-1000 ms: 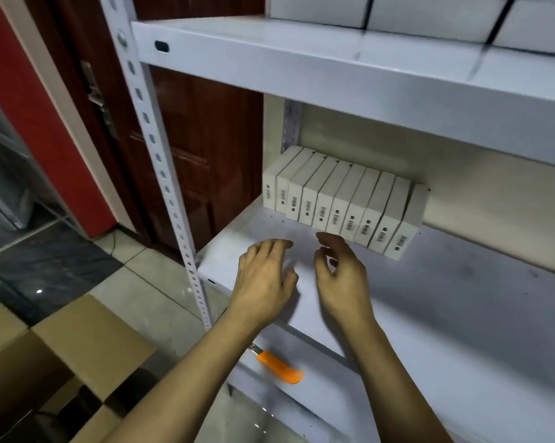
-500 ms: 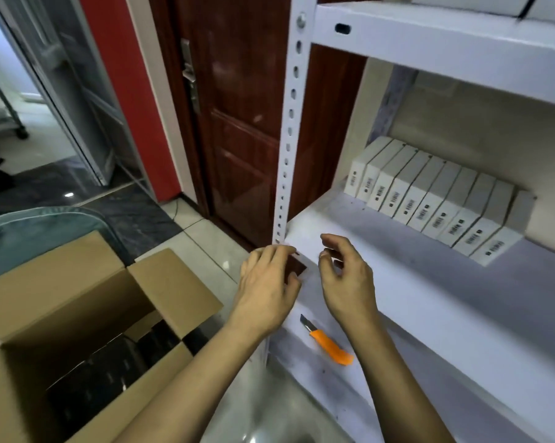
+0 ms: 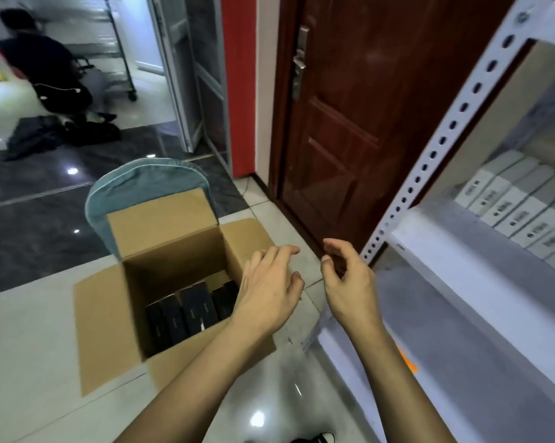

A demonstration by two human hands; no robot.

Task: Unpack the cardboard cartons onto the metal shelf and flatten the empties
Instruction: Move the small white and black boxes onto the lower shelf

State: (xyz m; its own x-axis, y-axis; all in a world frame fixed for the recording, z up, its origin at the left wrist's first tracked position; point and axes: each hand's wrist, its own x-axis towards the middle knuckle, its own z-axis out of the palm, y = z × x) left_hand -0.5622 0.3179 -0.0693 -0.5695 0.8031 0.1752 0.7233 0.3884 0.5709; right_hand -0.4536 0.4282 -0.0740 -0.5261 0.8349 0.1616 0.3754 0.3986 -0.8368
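Above tiled floor (image 3: 39,346), left hand (image 3: 266,295) and right hand (image 3: 349,282) hover near carton (image 3: 173,238), fingers (image 3: 282,251) loosely spread

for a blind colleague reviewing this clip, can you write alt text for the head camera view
A person's empty left hand and right hand hover near an open cardboard carton of dark boxes on the tiled floor. To the right, a metal shelf holds a row of white boxes.

We see soft indoor light, glare spots on the glossy floor (image 3: 257,420), and the shelf post (image 3: 442,142) smeared, probably by motion.
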